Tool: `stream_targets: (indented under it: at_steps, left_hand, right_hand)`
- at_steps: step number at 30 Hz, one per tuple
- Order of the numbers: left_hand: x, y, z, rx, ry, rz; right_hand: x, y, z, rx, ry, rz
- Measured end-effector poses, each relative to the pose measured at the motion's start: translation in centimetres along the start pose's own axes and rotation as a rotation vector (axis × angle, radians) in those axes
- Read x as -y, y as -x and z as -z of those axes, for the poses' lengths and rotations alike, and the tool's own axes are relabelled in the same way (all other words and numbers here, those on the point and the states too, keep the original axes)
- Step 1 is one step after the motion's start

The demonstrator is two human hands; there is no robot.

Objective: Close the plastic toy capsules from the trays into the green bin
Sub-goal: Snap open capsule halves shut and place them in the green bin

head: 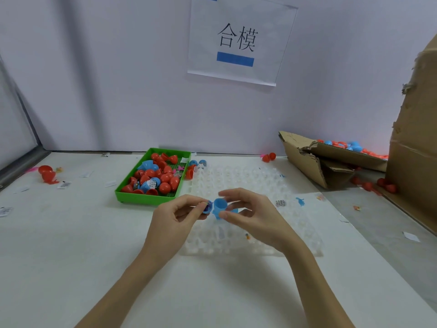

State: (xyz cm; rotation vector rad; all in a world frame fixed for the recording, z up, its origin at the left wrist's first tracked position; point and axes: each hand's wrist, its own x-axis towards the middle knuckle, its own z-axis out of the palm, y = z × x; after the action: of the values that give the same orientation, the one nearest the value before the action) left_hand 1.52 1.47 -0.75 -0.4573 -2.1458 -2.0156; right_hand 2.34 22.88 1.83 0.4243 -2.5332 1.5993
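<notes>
Over the clear plastic tray (pixel 255 183), my left hand (pixel 179 216) pinches a small blue capsule half (pixel 207 207) with something inside it. My right hand (pixel 248 211) pinches the other blue capsule half (pixel 220 205), its open end turned toward the left one. The two halves nearly touch and are not joined. The green bin (pixel 123 192) stands beyond my left hand at the tray's left, holding several red and a few blue capsules (pixel 156 176).
A torn cardboard box (pixel 331 159) with several red and blue capsules lies at the back right, next to a tall carton (pixel 416 138). Loose red capsules (pixel 47 174) and paper scraps lie on the white table. A paper sign (pixel 236 41) hangs on the wall.
</notes>
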Motion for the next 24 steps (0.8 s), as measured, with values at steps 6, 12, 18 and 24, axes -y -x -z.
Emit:
stream_targets:
  at_steps: [6, 12, 18, 24]
  left_hand:
    - [-0.3, -0.2, 0.7, -0.057, 0.175, 0.154]
    - [-0.5, -0.2, 0.8, -0.039, 0.214, 0.214]
    - [-0.6, 0.0, 0.9, 0.000, 0.205, 0.252]
    - [-0.4, 0.2, 0.3, 0.047, -0.019, 0.137]
  right_hand:
    - [-3.6, -0.4, 5.0, -0.628, 0.524, -0.178]
    - [-5.5, -0.2, 6.3, -0.627, 0.581, -0.410]
    - [-4.0, 0.3, 5.8, -0.697, 0.519, -0.304]
    - [0.6, 0.1, -0.8, -0.462, 0.067, 0.145]
